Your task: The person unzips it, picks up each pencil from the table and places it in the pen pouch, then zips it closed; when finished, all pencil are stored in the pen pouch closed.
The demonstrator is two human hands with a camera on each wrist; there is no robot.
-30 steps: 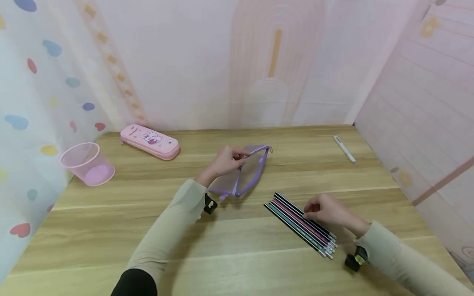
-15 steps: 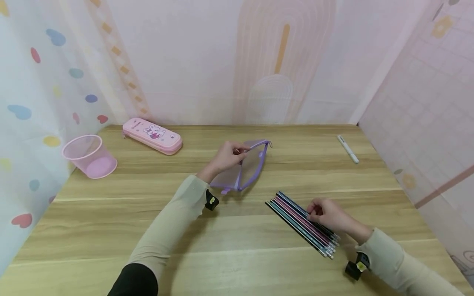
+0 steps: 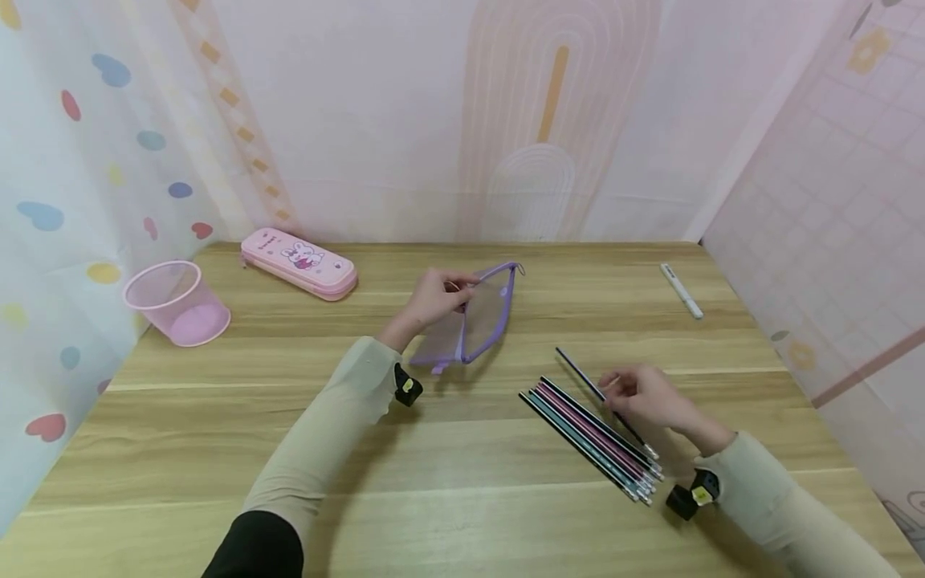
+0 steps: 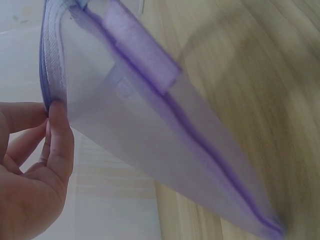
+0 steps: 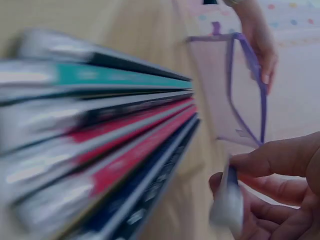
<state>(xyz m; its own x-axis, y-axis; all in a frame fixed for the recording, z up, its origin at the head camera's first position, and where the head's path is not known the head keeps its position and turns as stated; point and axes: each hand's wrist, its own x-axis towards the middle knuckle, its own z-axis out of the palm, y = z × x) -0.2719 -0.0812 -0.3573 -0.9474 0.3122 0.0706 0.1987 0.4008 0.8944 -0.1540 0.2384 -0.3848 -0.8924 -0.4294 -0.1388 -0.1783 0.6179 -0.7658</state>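
My left hand (image 3: 435,303) pinches the upper rim of a sheer purple mesh zip pouch (image 3: 486,321), whose mouth gapes toward the right. In the left wrist view the thumb and fingertips grip the pouch's zip edge (image 4: 52,65). My right hand (image 3: 645,395) holds a dark pencil (image 3: 578,371) between thumb and fingers, just above and right of a row of pencils (image 3: 588,441). Those lie side by side on the table, in black, teal and pink, with their eraser ends toward me. The right wrist view shows the held pencil's blurred end (image 5: 227,205).
A pink see-through cup (image 3: 181,309) stands tilted-looking at the far left of the wooden table (image 3: 448,514). Behind it lies a pink pencil case (image 3: 299,263) with a rabbit print. A white pen (image 3: 682,291) rests at the back right. Patterned curtains border the table.
My right hand has lifted one dark pencil off the row, up and slightly to the right. The left hand still holds the pouch rim, which has shifted slightly left and upward.
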